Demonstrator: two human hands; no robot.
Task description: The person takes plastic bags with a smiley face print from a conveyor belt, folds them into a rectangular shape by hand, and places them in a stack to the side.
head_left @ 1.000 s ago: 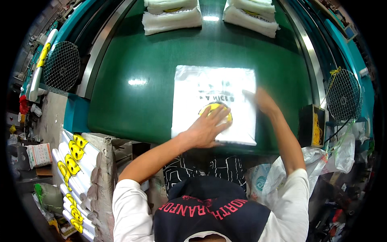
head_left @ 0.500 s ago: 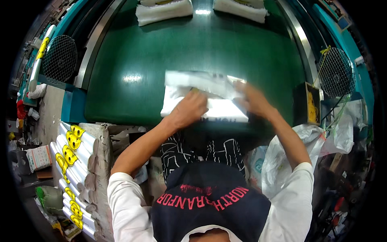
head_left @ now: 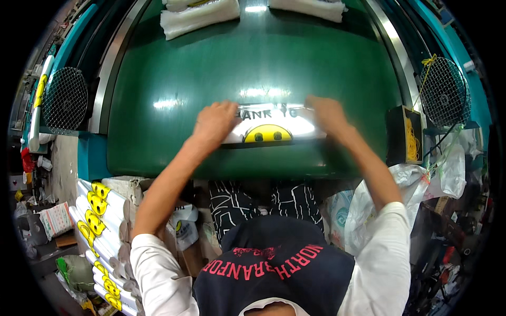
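A folded white plastic bag [head_left: 305,128] with dark lettering and a yellow smiling-face print lies on the green conveyor belt [head_left: 253,63] in front of me; whether it is one bag or a stack I cannot tell. My left hand [head_left: 215,124] is closed over its left end, fingers curled at the far edge. At the opposite end my right hand [head_left: 328,116], somewhat blurred, grips the far right corner. Both palms hide the bag's ends. Its near edge runs roughly straight between my wrists.
Bundles of white bags [head_left: 200,18] lie far up the belt. Metal rails [head_left: 113,63] edge it. Wire-mesh fan guards [head_left: 66,100] stand on both sides. A dark box of yellow ties [head_left: 412,138] is at right. Rolled smiley-print bags [head_left: 100,226] are piled at lower left, crumpled clear plastic [head_left: 369,210] at lower right.
My hands have moved apart to the bag's two ends. The bag is now a narrower strip, with the yellow face showing. My left hand has shifted left and away from me.
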